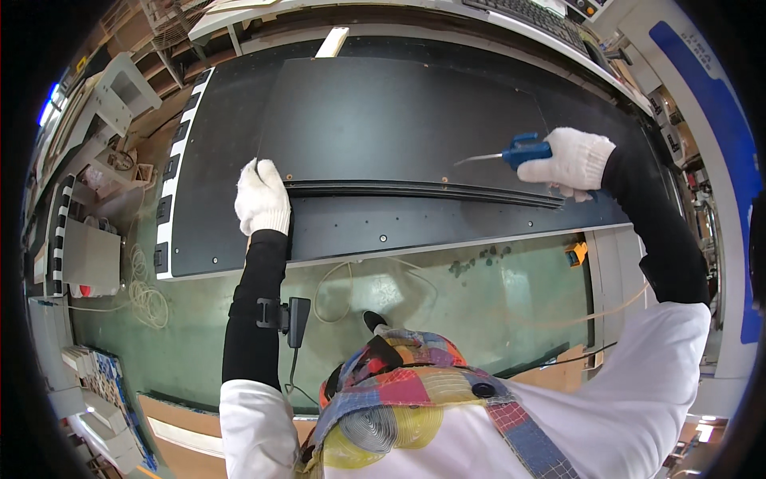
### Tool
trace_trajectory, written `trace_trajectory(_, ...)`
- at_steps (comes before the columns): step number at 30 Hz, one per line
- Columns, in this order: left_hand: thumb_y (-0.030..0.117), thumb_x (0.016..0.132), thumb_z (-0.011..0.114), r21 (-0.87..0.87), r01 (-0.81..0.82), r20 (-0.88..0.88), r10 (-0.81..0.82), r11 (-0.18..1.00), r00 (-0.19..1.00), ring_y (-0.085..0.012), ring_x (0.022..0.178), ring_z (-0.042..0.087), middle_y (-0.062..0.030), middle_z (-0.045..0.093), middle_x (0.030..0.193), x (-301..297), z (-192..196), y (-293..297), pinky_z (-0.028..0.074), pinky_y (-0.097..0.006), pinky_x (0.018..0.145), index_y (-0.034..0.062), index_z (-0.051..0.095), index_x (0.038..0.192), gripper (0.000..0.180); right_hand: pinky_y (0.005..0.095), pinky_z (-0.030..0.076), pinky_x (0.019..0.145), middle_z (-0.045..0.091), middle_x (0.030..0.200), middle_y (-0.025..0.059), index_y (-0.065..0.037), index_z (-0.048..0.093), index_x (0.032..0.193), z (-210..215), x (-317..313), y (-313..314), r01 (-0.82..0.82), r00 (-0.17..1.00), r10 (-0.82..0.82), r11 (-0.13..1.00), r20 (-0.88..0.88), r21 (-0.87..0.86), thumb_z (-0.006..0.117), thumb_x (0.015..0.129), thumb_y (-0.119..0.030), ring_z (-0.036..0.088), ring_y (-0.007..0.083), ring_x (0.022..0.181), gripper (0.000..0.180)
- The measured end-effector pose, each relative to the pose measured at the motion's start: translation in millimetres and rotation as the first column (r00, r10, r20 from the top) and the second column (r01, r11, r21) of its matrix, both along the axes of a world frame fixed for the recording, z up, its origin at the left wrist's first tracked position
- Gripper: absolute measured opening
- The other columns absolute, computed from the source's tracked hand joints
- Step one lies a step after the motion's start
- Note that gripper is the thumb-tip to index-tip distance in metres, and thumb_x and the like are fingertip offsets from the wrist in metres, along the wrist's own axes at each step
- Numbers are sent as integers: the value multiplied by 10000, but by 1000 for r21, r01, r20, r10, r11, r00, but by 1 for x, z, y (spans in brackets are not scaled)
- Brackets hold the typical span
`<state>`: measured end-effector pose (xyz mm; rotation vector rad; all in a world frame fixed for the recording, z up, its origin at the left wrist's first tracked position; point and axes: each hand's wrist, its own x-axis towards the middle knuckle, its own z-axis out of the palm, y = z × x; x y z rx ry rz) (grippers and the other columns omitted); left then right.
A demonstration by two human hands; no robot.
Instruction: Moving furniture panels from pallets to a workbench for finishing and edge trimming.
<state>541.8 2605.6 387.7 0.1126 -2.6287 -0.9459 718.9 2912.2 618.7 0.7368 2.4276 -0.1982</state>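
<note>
A large flat dark panel (391, 120) lies on the black worktable (215, 104). Along its near side run long narrow dark strips or ridges (431, 191); I cannot tell whether they are part of it. My left hand (262, 198), in a white knit glove, is closed at the panel's near left corner, its fingertips partly hidden. In my right hand (570, 160), also gloved, is a blue air blow gun (527, 150) with a thin metal nozzle. The nozzle points left, over the right part of the panel, and its tip appears apart from the surface.
Black blocks on a white strip (166, 188) line the table's left end. A pale wooden piece (332, 42) sticks out behind the panel. A keyboard (542, 20) rests at the back right, beside a blue and white machine (706, 104). Coiled hose (148, 291) lies on the green floor.
</note>
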Motion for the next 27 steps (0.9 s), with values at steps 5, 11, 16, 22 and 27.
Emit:
trace_trajectory(5,417,924,426,11,15,77,-16,1000,997,-348,1067,602,-165,623,1165,4,4,6,476,-424,910,91,594,1196,457,294,463,386,568,523,68,12,606,654,-3,16,-7,-28,999,26,999,32,46,640,835,-467,558,152,392,513)
trace_trajectory(11,417,930,424,-13,52,20,-51,999,998,-364,1071,591,-174,618,1166,2,-1,-5,462,-424,931,82,590,1193,458,296,430,338,532,488,86,10,568,616,9,42,15,131,991,-131,991,11,-35,641,831,-408,538,162,370,476)
trace_trajectory(16,437,938,413,5,31,100,-31,1000,995,-368,1073,593,-162,616,1177,2,5,3,471,-437,918,119,583,1214,455,305,427,342,543,504,88,4,581,623,8,84,80,330,940,-339,932,38,147,639,824,-383,544,173,383,440)
trace_trajectory(22,438,936,392,-30,37,102,-34,999,994,-378,1047,602,-160,616,1179,-7,0,-1,476,-443,908,107,584,1210,470,313,438,359,569,531,81,-8,609,644,1,97,101,431,901,-433,899,18,79,650,816,-400,567,175,412,430)
trace_trajectory(27,412,949,371,-37,142,-43,-144,989,989,-352,1110,565,-170,618,1167,-4,-7,-1,438,-415,964,87,622,1127,447,280,464,405,587,584,49,-1,627,755,-10,67,58,221,964,-239,965,-118,-142,672,802,-344,574,128,451,350)
